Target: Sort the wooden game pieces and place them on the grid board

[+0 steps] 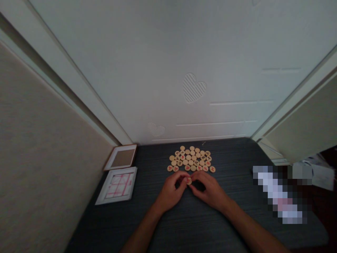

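Thirty-one flat, round, tan wooden-looking discs [188, 157], by my count, lie in a loose group on the dark streaked desk [184, 228] in the head view, seven of them in the nearest row: six red-marked, one plain. One more, a red-marked tan disc [189, 181], is held just in front of that row, the fingers of the left hand [172, 188] and right hand [210, 188] both pinched on its edges. The step in hand appears to be turning or steadying this single piece; releasing it would call for one hand to loosen while the other keeps its grip. Two shallow rectangular pieces stand at left: one brown-edged white tray [133, 155], one white panel with pink lines [119, 185]. One pixelated object [276, 193] is unreadable.
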Available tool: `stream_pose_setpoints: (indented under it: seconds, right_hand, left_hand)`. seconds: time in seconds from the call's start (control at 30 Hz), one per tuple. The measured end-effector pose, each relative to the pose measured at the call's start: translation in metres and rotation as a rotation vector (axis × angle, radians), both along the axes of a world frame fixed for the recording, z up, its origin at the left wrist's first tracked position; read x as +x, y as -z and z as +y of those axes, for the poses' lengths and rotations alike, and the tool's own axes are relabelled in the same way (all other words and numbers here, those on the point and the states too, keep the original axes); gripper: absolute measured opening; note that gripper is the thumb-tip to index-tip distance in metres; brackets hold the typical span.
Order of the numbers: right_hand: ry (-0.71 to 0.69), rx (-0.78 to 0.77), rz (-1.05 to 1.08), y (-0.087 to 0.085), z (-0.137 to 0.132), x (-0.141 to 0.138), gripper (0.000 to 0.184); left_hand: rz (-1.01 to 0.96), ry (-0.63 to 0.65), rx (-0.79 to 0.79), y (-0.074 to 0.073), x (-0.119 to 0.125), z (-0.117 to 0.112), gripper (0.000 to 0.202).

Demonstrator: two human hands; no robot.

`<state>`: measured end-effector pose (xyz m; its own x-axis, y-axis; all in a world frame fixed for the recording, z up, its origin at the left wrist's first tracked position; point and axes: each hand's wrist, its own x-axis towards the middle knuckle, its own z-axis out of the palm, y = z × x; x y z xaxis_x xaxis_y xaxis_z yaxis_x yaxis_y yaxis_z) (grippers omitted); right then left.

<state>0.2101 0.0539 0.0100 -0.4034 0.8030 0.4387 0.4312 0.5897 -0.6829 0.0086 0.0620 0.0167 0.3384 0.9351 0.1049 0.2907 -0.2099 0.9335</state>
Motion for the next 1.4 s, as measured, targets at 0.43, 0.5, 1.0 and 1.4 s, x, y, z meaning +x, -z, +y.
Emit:
stream_pose_setpoints:
  seconds: [0.43, 0.5, 1.0, 1.4]
  right_hand:
    - [0.031, 0.005, 0.004, 0.002, -0.001, -0.001, 0.020]
    - [0.035, 0.005, -0.005, 0.003, 0.000, -0.001, 0.019]
    - [0.026, 0.017, -0.201, 0.006, 0.002, -0.005, 0.012]
    - [0.276, 0.209, -0.318, 0.001, 0.007, 0.006, 0.031]
  left_hand:
    - [0.042, -0.003, -0.027, -0.001, -0.001, 0.000, 0.015]
    - [0.080, 0.007, 0.008, -0.002, -0.002, 0.000, 0.015]
    - [0.335, 0.071, 0.343, -0.002, -0.023, 0.004, 0.016]
    - [0.416, 0.104, 0.409, -0.002, -0.014, 0.003, 0.017]
